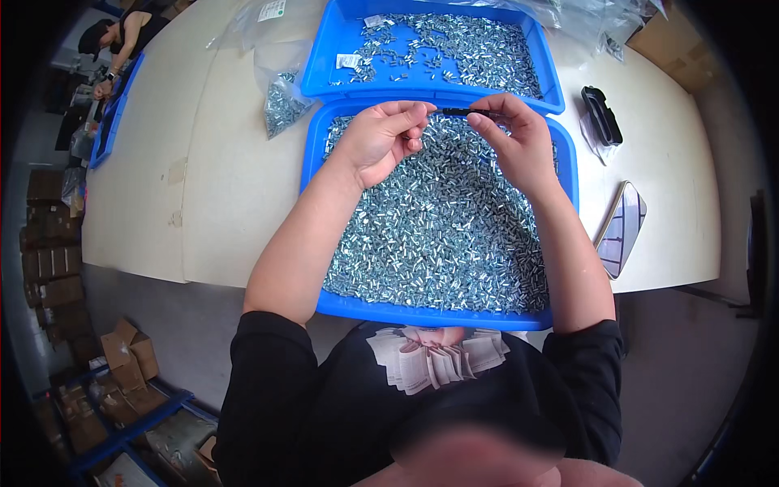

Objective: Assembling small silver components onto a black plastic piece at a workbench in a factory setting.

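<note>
A thin black stick-like piece [456,111] spans the gap between my hands, above the far edge of a blue tray [438,312]. Its exact kind is too small to make out. My left hand [381,140] pinches its left end between thumb and fingers. At the other end, the thumb and fingertips of my right hand [519,142] are closed on it. Below my hands, the tray is filled with small silvery metal cylinders [438,235], heaped loosely. My forearms pass over its left and right sides.
Behind it stands a second blue tray [324,61] with more metal pieces and paper labels. A clear bag of pieces [284,105] lies left. On the right are a black case [600,116] and a phone [623,230]. Another person [122,40] works at far left.
</note>
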A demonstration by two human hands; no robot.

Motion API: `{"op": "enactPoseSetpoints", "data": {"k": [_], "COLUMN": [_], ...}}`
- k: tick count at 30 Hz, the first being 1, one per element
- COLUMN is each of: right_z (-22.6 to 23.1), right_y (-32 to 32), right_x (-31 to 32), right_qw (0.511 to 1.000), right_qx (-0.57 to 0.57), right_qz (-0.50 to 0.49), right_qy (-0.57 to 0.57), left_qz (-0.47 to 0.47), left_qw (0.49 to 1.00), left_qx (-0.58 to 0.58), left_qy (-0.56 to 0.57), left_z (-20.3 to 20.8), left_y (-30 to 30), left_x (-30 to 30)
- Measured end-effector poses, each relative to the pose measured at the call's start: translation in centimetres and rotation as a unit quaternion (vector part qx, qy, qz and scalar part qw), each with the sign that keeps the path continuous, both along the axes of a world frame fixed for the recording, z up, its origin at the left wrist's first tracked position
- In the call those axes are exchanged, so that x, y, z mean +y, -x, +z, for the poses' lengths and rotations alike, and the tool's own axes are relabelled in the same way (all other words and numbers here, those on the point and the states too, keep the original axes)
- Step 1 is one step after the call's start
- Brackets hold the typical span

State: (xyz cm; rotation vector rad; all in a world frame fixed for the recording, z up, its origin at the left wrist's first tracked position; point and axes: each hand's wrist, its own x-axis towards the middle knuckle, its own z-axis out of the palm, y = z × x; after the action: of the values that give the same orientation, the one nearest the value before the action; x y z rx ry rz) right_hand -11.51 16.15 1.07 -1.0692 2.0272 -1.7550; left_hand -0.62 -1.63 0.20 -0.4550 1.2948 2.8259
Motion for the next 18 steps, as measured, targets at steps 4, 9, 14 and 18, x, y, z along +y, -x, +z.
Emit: {"op": "enactPoseSetpoints", "data": {"k": [4,9,14,18], "right_z": [0.18,0.31,0.63,0.47], "right_y": [-0.29,-0.46,-0.40,-0.54], "right_x": [-0.09,0.00,0.13,-0.12], "right_qw": [0.999,0.994,0.993,0.985], "right_qx": [0.052,0.104,0.006,-0.079], "right_qz": [0.002,-0.016,-0.018,0.010], "right_qy": [-0.002,-0.001,-0.119,-0.154], "left_qz": [0.017,0.030,0.045,0.065], "left_qw": [0.997,0.991,0.987,0.985], "left_qx": [-0.022,-0.053,-0.028,-0.031], "left_qy": [0.069,0.119,0.150,0.156], "left_z": [0.61,0.52,0.54,0.72], "left_y": [-0.15,-0.10,-0.18,-0.18], "left_x": [0.18,0.45,0.65,0.99]}}
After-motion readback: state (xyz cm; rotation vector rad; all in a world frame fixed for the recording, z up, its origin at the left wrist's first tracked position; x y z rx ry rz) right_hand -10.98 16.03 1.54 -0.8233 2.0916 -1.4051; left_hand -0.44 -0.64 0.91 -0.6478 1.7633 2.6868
